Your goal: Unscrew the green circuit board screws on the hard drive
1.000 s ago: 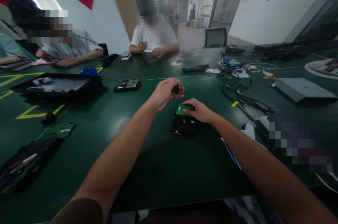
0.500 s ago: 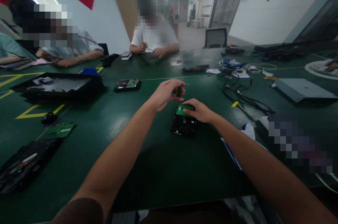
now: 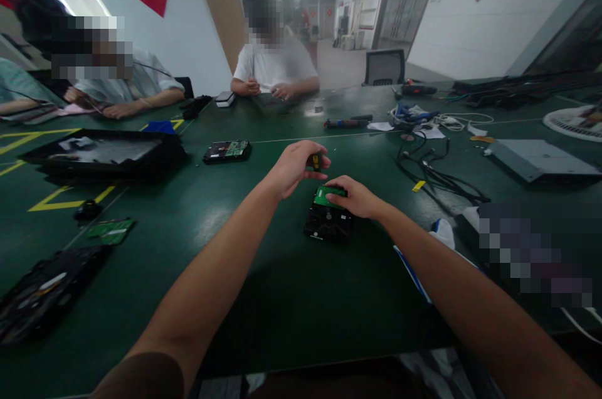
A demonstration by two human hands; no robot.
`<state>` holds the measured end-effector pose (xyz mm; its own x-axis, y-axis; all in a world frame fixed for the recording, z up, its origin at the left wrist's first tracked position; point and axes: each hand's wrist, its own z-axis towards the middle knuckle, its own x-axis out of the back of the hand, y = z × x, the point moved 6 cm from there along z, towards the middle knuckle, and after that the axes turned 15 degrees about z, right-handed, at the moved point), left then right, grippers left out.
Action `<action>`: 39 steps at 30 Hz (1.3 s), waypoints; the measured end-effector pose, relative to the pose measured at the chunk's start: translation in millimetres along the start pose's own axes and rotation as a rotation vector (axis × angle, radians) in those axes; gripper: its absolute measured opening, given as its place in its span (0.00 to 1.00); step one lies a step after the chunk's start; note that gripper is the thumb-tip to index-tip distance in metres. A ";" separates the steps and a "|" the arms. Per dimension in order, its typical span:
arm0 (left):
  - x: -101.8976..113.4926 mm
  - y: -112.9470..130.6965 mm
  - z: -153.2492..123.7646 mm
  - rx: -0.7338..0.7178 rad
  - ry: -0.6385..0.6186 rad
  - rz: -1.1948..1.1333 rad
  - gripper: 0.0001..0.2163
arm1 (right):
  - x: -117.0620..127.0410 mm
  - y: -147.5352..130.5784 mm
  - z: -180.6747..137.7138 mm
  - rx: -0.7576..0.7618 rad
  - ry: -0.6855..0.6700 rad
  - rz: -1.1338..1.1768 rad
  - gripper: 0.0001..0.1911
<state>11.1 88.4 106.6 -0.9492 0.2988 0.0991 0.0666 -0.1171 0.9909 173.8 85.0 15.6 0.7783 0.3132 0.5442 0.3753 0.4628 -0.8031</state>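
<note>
A black hard drive (image 3: 328, 223) with a green circuit board (image 3: 324, 196) at its far end lies on the table in front of me. My right hand (image 3: 350, 195) is closed on that far end, thumb across the board. Just beyond and to the left, my left hand (image 3: 301, 167) is raised with its fingers curled round a small black and yellow object (image 3: 316, 162). Fingers cover much of this object, so its kind does not show. It is held above the drive's far edge, apart from it.
Another hard drive (image 3: 226, 151) and a black tray (image 3: 108, 157) are at left. A loose green board (image 3: 111, 231) and a black drive-like part (image 3: 47, 292) lie nearer. Dark cables (image 3: 430, 173) and a grey metal box (image 3: 540, 159) are at right. Co-workers sit across the table.
The black and yellow object has turned slightly in my left fingers, showing more of its yellow marking. My right hand and the hard drive have stayed in place.
</note>
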 end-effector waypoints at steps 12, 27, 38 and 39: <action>2.1 6.2 -2.2 -0.031 0.039 0.060 0.09 | 0.3 -1.5 -0.2 -0.016 -0.003 -0.004 0.17; 4.8 7.3 -2.2 -0.060 0.067 0.114 0.10 | 0.6 -2.8 -0.6 -0.031 -0.004 0.009 0.18; 2.5 1.1 0.0 -0.014 0.050 -0.002 0.08 | 0.5 -4.2 -0.6 -0.033 -0.011 0.001 0.18; 3.2 2.7 -0.4 -0.032 0.057 0.020 0.08 | 0.6 -3.9 -0.6 -0.031 -0.008 0.001 0.18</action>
<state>8.1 88.7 109.6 -0.9638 0.2415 0.1130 0.0770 -0.1536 0.9851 173.1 82.9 18.9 0.7748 0.3206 0.5449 0.3895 0.4369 -0.8108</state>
